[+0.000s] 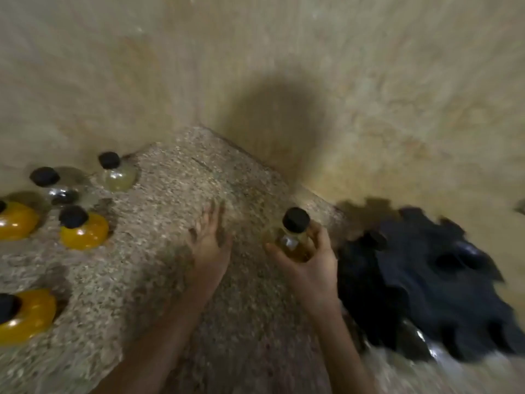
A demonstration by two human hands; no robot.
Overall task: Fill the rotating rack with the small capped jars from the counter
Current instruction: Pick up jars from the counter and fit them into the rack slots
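My right hand [309, 260] grips a small jar [295, 234] with a black cap and pale amber contents, held just left of the black rotating rack [443, 280]. The rack stands at the right on the counter, blurred, with notched edges around its rim. My left hand [210, 237] hovers flat over the speckled counter [176, 200] with fingers spread and nothing in it. Several black-capped jars stand at the left: a pale one [116, 172], a dark one [56, 186], and yellow ones [82, 228] [17, 220] [25, 314].
A tan plastered wall [255, 66] rises behind the counter and meets it in a corner. The whole picture is smeared by motion. A small grey thing [521, 206] shows at the right edge.
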